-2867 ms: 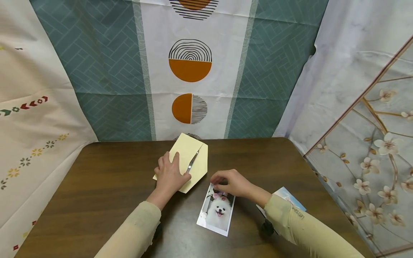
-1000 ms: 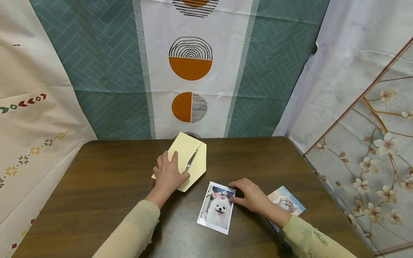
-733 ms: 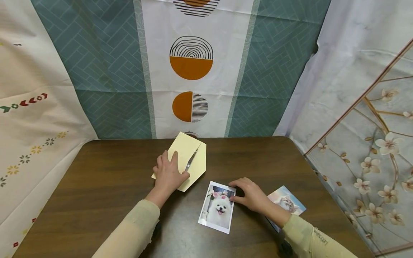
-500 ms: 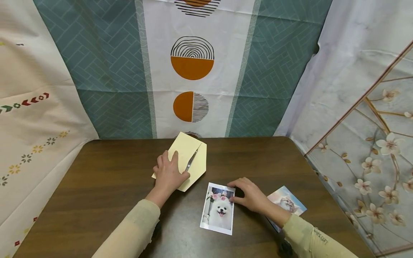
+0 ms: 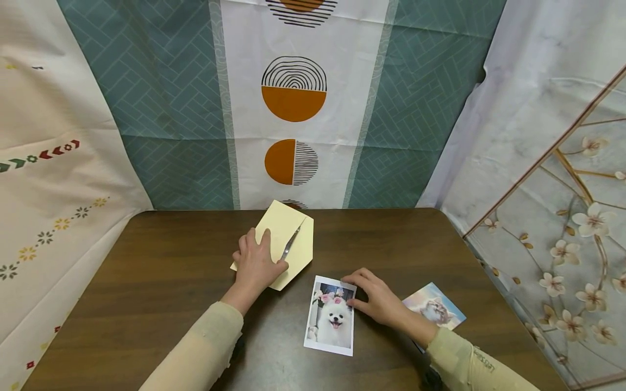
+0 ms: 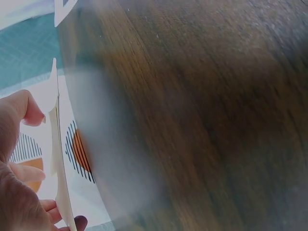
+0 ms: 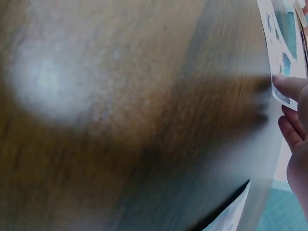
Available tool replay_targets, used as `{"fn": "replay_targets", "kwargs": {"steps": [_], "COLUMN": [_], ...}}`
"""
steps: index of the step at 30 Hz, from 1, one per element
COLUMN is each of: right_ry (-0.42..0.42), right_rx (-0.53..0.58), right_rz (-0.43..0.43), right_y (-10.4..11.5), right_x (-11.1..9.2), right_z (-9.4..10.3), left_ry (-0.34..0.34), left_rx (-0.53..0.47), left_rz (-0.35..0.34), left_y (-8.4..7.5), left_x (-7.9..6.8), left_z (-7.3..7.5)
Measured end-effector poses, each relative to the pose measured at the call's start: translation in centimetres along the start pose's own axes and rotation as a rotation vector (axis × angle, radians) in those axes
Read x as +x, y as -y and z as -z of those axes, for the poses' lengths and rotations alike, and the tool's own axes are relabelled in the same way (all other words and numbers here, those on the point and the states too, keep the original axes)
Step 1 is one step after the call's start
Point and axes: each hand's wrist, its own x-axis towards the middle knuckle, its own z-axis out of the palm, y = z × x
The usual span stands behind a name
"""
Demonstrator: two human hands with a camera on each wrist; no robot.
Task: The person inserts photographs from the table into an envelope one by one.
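A pale yellow envelope (image 5: 300,241) lies towards the table's far edge, its pointed flap to the right. My left hand (image 5: 254,263) holds it at the left, thumb and forefinger spread over its face; the left wrist view shows other fingertips (image 6: 81,222) behind the sheet. A narrow grey sliver runs along the envelope from beside the thumb. Nearer me is a white-bordered photo (image 5: 332,326) of a fluffy white dog with pink flowers. My right hand (image 5: 376,298) pinches its upper right edge. In the right wrist view the thumb (image 7: 286,86) presses on the photo's border.
A second picture (image 5: 435,307), a kitten against blue and pink, lies partly under my right forearm. The brown wooden table (image 5: 161,288) has rounded far corners. Patterned cloths (image 5: 181,108) hang behind it and at both sides.
My right hand has shifted from the dog photo's top edge to its right edge. The photo has turned slightly straighter and slid a little right. My left hand stays on the envelope.
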Motion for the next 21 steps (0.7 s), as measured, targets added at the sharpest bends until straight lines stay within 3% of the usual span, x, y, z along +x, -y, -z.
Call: {"fn": "replay_targets", "kwargs": {"steps": [21], "right_ry": [0.006], "right_rx": [-0.015], "right_rz": [0.006], "right_y": [-0.25], "right_x": [0.02], "right_z": [-0.21], "left_ry": [-0.001], "left_rx": [-0.012], "left_rz": [-0.008], "left_y": [-0.20], "left_x": [-0.01], "left_z": [-0.23]}}
